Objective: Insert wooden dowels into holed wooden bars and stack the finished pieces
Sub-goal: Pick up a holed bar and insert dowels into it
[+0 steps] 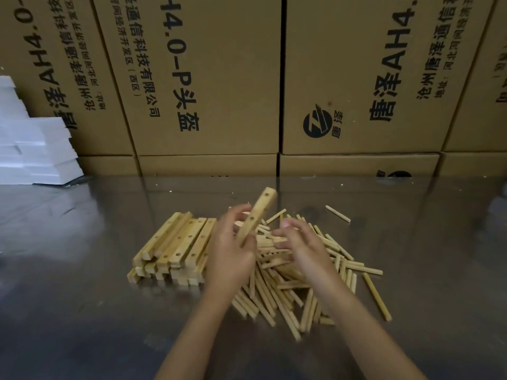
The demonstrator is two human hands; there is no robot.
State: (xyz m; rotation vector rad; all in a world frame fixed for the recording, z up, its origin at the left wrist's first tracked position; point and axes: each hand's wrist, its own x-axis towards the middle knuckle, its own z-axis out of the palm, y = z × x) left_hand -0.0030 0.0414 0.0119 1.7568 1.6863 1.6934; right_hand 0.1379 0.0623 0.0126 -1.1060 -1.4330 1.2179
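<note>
The left hand (pixel 233 250) grips a bar (pixel 256 215) tilted up-right; the right hand (pixel 299 242), loosely curled, reaches the dowels (pixel 288 286) just beneath.

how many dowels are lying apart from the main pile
2. One dowel lies alone behind the pile, toward the boxes; another dowel lies alone at the pile's right edge. Others may be hidden under the hands.

Dim, warm light is falling from above, glaring softly off the metal table (pixel 82 270) at left. Both hands are blurring slightly, and wide-angle distortion is bending the cardboard boxes (pixel 356 78) at the frame's edges.
</note>
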